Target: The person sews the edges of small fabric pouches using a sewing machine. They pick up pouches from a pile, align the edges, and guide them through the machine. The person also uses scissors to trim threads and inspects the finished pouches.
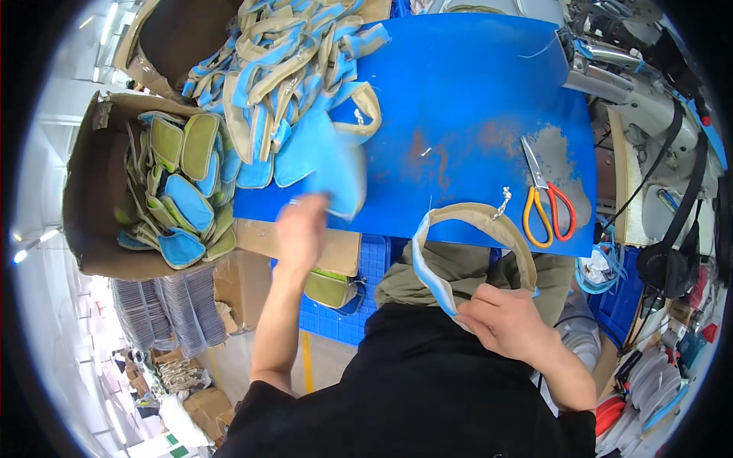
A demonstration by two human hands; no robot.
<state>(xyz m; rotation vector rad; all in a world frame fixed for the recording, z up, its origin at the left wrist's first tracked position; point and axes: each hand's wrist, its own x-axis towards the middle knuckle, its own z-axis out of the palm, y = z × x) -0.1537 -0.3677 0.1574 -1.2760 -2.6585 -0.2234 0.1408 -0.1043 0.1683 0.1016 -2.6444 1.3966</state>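
Observation:
My left hand [301, 225], blurred at the fingers, is at the lower edge of a pale blue fabric piece [336, 183] near the table's front edge; whether it grips the piece I cannot make out. My right hand [500, 320] pinches a looped beige-and-blue fabric band [515, 237] over my lap, with a small white cord at its upper part. Scissors [536, 183] with orange and red handles lie to the right on the worn blue table [466, 69]. A tangled heap of similar bands [267, 53] covers the table's back left, beside more blue pieces.
A cardboard box [88, 198] of green and blue padded pieces [187, 206] sits at left, above stacked sheets [168, 305]. A blue plastic crate [321, 320] is under the table. A sewing machine [626, 99] with hanging cables and an arm is at right.

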